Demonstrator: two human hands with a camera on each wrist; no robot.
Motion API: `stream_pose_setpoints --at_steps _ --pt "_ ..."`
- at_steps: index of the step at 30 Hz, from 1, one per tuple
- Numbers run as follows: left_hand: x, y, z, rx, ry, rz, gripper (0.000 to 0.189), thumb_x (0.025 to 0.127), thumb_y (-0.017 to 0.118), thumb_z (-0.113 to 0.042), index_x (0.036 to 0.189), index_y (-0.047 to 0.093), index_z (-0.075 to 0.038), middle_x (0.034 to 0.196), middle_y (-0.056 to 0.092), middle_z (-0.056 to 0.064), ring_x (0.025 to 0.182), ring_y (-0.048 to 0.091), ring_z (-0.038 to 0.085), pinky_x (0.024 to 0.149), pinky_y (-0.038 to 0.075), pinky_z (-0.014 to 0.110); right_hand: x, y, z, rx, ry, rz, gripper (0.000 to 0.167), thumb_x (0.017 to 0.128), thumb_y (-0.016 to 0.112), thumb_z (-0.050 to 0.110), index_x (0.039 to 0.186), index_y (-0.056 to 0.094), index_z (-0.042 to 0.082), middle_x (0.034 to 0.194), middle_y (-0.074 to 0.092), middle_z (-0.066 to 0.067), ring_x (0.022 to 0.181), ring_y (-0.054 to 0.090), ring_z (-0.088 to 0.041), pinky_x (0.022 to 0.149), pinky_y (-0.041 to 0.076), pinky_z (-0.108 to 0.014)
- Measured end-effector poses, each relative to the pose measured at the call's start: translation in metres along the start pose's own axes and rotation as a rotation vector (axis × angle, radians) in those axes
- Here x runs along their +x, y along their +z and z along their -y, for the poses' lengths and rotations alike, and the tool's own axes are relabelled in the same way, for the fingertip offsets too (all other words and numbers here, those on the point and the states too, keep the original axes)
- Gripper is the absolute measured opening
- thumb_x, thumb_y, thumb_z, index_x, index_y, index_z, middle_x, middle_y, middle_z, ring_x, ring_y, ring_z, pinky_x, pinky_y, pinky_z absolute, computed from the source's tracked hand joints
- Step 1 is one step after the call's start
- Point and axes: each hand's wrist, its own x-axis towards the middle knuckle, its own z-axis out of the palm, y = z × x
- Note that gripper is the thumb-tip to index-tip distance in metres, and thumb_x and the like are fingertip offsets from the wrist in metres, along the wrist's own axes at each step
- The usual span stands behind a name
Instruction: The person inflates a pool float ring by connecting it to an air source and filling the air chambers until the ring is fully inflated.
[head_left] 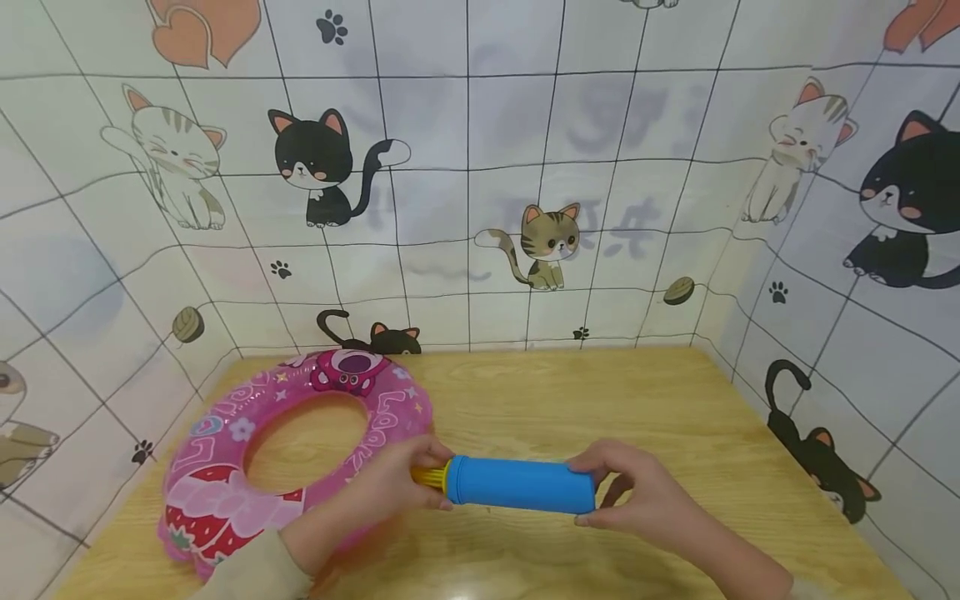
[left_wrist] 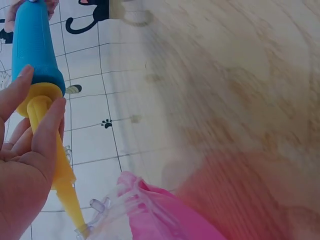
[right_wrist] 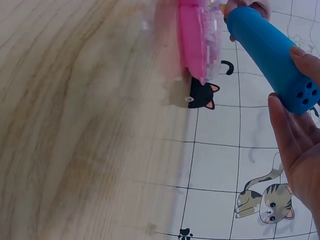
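A blue hand pump lies nearly level between the two hands, held above the table. My left hand grips its yellow nozzle end, with thumb and fingers around the base of the yellow nozzle. With thumb and fingers my right hand holds the other end of the blue barrel, where several small holes show in the right wrist view. A pink inflatable swim ring sits at the left, partly behind my left forearm. In the left wrist view the nozzle tip reaches clear plastic at the ring's valve; whether it is inserted, I cannot tell.
The wood-grain table stretches to the back and right of the hands. White gridded sheets printed with cats enclose it at the back and both sides.
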Motion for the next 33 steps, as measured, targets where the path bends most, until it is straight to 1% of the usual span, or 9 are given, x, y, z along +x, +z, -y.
stream_pose_setpoints --at_steps 4,7,10,14,20,22,27,32,33 --pt "-0.002 0.003 0.002 0.002 -0.016 0.003 0.042 0.077 0.084 -0.015 0.113 0.064 -0.011 0.11 0.071 0.001 0.103 0.066 0.024 0.088 0.054 0.041 -0.002 0.005 -0.002 0.013 0.017 0.036 0.044 0.076 0.085 0.02 0.115 0.063 0.017 0.111 0.061 -0.007 0.084 0.061 -0.015 0.061 0.057 -0.034" --pt "-0.004 0.004 0.005 0.012 -0.018 -0.001 0.04 0.078 0.083 -0.016 0.113 0.064 -0.012 0.11 0.071 0.0 0.105 0.065 0.025 0.088 0.053 0.041 -0.005 0.003 -0.004 0.02 0.024 0.059 0.044 0.077 0.084 0.02 0.115 0.063 0.018 0.113 0.061 -0.007 0.084 0.061 -0.015 0.061 0.057 -0.034" --pt "-0.005 0.004 0.008 0.021 -0.007 -0.002 0.038 0.079 0.082 -0.015 0.113 0.064 -0.011 0.11 0.071 0.002 0.105 0.065 0.026 0.088 0.054 0.039 -0.01 -0.004 -0.004 0.012 0.026 0.062 0.046 0.076 0.085 0.018 0.116 0.063 0.019 0.113 0.062 -0.004 0.084 0.062 -0.016 0.06 0.058 -0.035" --pt "-0.005 0.003 0.009 0.034 -0.001 0.001 0.037 0.08 0.08 -0.014 0.114 0.065 -0.011 0.108 0.071 0.001 0.104 0.065 0.024 0.087 0.054 0.036 -0.019 -0.02 -0.004 -0.017 0.016 0.046 0.048 0.075 0.085 0.014 0.117 0.063 0.019 0.113 0.062 -0.001 0.085 0.062 -0.016 0.059 0.058 -0.036" --pt "-0.006 -0.007 0.011 0.069 -0.016 -0.01 0.037 0.08 0.081 -0.018 0.115 0.066 -0.014 0.108 0.07 -0.004 0.104 0.064 0.021 0.091 0.052 0.037 -0.032 -0.044 -0.006 -0.04 -0.022 0.034 0.05 0.075 0.084 0.007 0.12 0.063 0.016 0.116 0.062 0.001 0.086 0.062 -0.016 0.06 0.058 -0.036" --pt "-0.007 -0.011 0.013 0.071 -0.007 -0.007 0.038 0.081 0.08 -0.018 0.115 0.066 -0.014 0.108 0.07 -0.004 0.105 0.064 0.021 0.091 0.052 0.037 -0.037 -0.05 -0.007 -0.049 -0.04 0.027 0.052 0.075 0.084 0.005 0.121 0.062 0.014 0.117 0.062 0.002 0.087 0.062 -0.016 0.06 0.058 -0.036" --pt "-0.011 -0.02 0.016 0.038 0.002 0.013 0.038 0.082 0.079 -0.016 0.116 0.064 -0.009 0.11 0.07 0.0 0.106 0.064 0.024 0.09 0.052 0.033 -0.049 -0.062 -0.01 -0.053 -0.084 0.009 0.058 0.073 0.083 -0.002 0.124 0.061 0.01 0.12 0.06 0.004 0.089 0.062 -0.013 0.058 0.058 -0.035" --pt "-0.014 -0.025 0.017 0.024 0.0 0.028 0.04 0.083 0.079 -0.015 0.118 0.063 -0.006 0.111 0.07 0.002 0.108 0.064 0.025 0.088 0.053 0.031 -0.059 -0.071 -0.011 -0.054 -0.118 0.007 0.061 0.071 0.081 -0.009 0.126 0.059 0.007 0.121 0.06 0.004 0.092 0.063 -0.012 0.055 0.057 -0.034" --pt "-0.015 -0.026 0.018 0.03 -0.002 0.028 0.039 0.083 0.079 -0.016 0.117 0.063 -0.007 0.111 0.07 0.002 0.108 0.064 0.024 0.088 0.053 0.03 -0.061 -0.072 -0.011 -0.054 -0.122 0.006 0.061 0.07 0.081 -0.01 0.125 0.059 0.007 0.121 0.06 0.003 0.093 0.063 -0.012 0.055 0.057 -0.034"
